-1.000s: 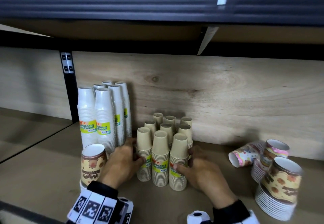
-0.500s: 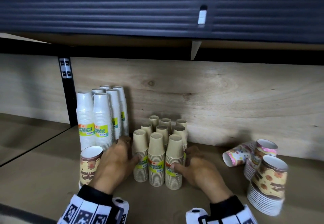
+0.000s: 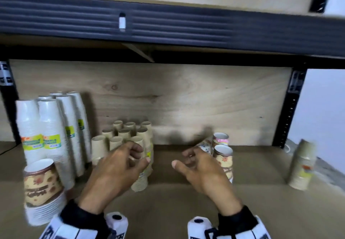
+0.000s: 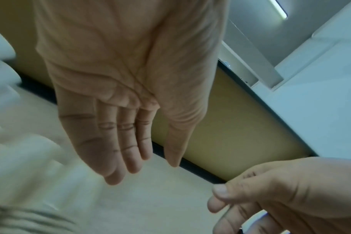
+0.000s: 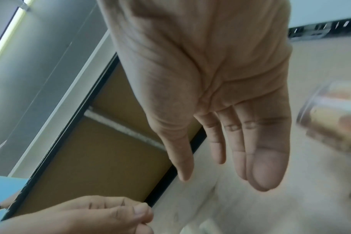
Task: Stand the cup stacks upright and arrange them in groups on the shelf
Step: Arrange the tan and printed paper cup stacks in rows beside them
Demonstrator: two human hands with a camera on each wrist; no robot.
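Both hands empty, fingers relaxed: left hand (image 3: 119,166) before tan cup stacks (image 3: 127,137), right hand (image 3: 201,167) apart.

Only semi-readable bit: the yellow-green labels (image 3: 33,142) on the white cup stacks (image 3: 29,126) say something like "DISPOSABLE"; everything else is too blurry.

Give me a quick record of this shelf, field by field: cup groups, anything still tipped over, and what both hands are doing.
white stacks: upright, far left
tan stacks: upright cluster, centre
patterned stack: upright, right of centre
tipped stack: lying behind the right hand
lone tan stack: upright, far right
front-left patterned stack: upright
left hand: empty, fingers relaxed, in front of the tan stacks
right hand: empty, fingers relaxed
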